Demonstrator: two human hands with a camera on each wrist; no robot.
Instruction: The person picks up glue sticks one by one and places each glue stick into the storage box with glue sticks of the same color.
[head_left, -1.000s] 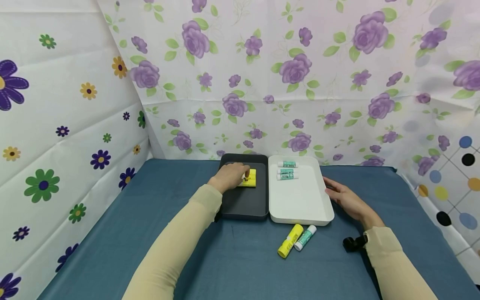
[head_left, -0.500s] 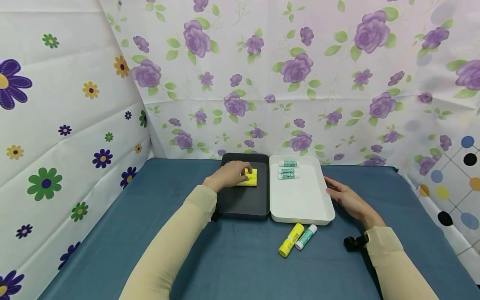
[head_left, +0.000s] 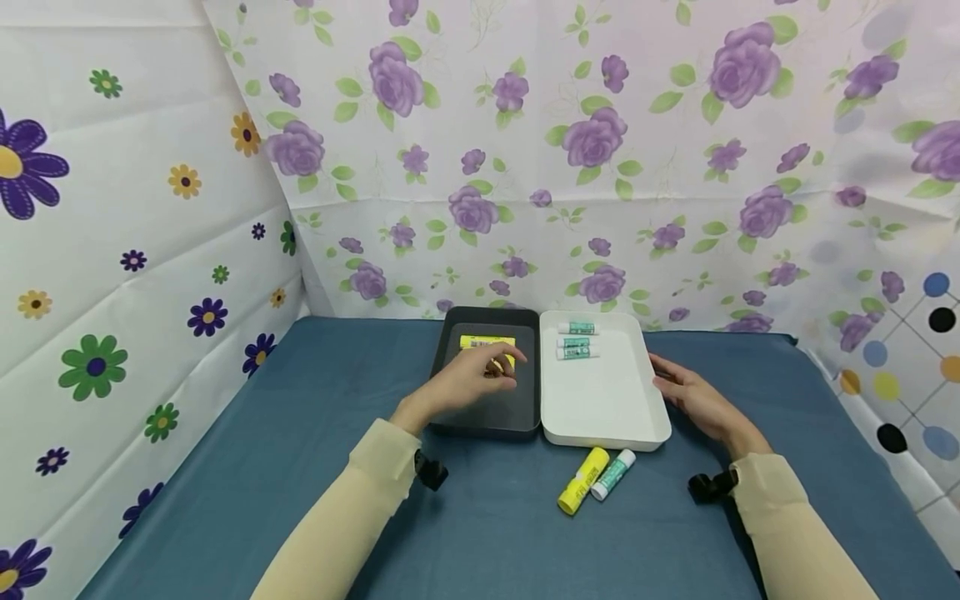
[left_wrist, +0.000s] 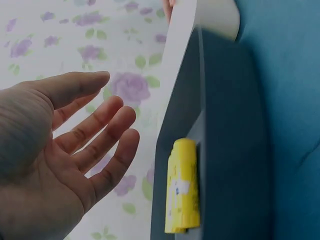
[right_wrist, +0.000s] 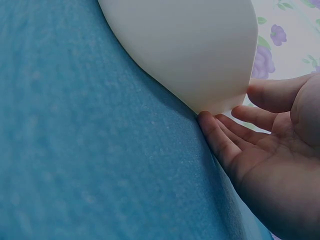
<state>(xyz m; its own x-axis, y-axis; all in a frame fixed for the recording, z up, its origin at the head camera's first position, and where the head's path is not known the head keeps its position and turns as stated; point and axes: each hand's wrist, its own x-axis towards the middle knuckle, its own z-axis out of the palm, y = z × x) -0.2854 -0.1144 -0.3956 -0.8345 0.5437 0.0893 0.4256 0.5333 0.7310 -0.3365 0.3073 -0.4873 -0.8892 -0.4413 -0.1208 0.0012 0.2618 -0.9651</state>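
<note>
My left hand (head_left: 467, 380) hovers over the near part of the black tray (head_left: 498, 417), fingers loosely bent and nothing held. Yellow glue sticks (head_left: 487, 341) lie side by side at the tray's far end, partly hidden behind that hand in the head view; the left wrist view shows the yellow glue sticks (left_wrist: 182, 187) apart from the fingers. My right hand (head_left: 701, 404) rests its fingertips and thumb against the right side of the white tray (head_left: 600, 404). Inside are three small green-and-white glue sticks (head_left: 577, 353), lying crosswise near the far end.
In front of the white tray, a yellow glue stick (head_left: 582, 482) and a green-and-white glue stick (head_left: 613, 475) lie slanted on the blue tablecloth (head_left: 525, 542). Both trays stand side by side near the back edge, before a flowered curtain (head_left: 540, 150).
My left hand has come away from the yellow glue sticks, drawing back toward me with its fingers spreading. The right hand stays at the white tray's side.
</note>
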